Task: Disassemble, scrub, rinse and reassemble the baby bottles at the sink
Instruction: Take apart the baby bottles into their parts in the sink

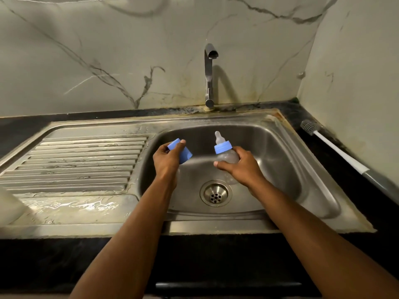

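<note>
Over the sink basin, I see both hands held above the drain. Left hand closed around one blue bottle cap, thumb on its top edge. Right hand wrapped around one clear baby bottle, tilted left, blue collar and teat on. Hands apart, basin floor bare around them. Ribbed drainboard left, wet at its front. One bottle brush lies on the dark counter right of the rim. One faucet behind, not running.
</note>
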